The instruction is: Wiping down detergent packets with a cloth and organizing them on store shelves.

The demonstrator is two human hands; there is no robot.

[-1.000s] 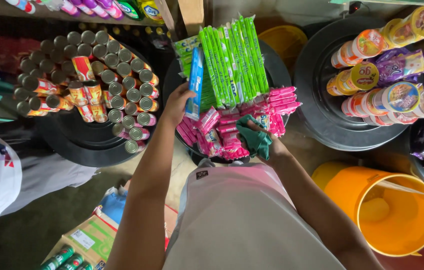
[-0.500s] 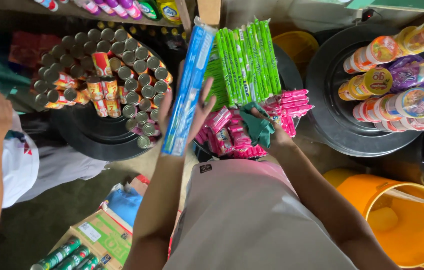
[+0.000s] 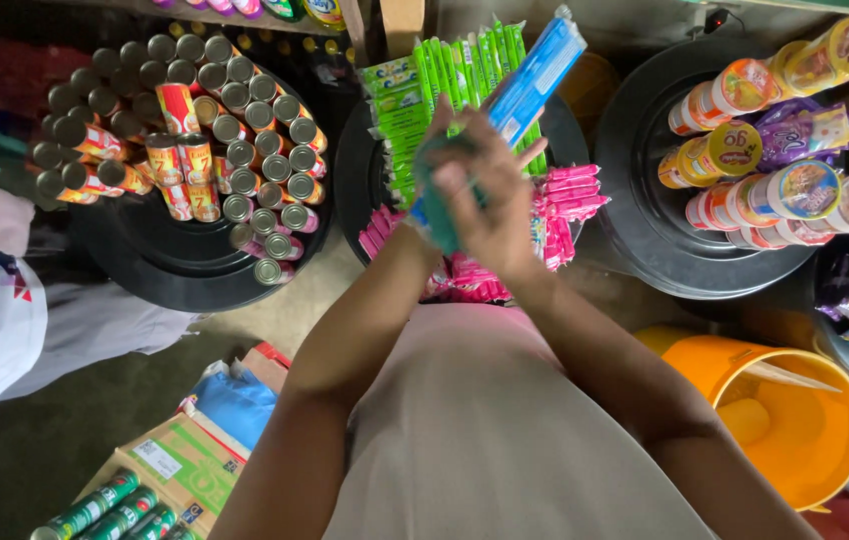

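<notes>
Gripping a long blue plastic-wrapped packet [image 3: 530, 75] at its lower end above the black round tray [image 3: 360, 190] of green and pink packets, both hands — left hand [image 3: 435, 200], right hand [image 3: 490, 205] — are closed around it, so its unsupported top could sag or slip free.

Bare forearms, both hands [image 3: 485, 200] ungloved, no visible wristwear; pale pinkish-beige top, likely short-sleeved or sleeveless, sleeve edge out of view.
</notes>
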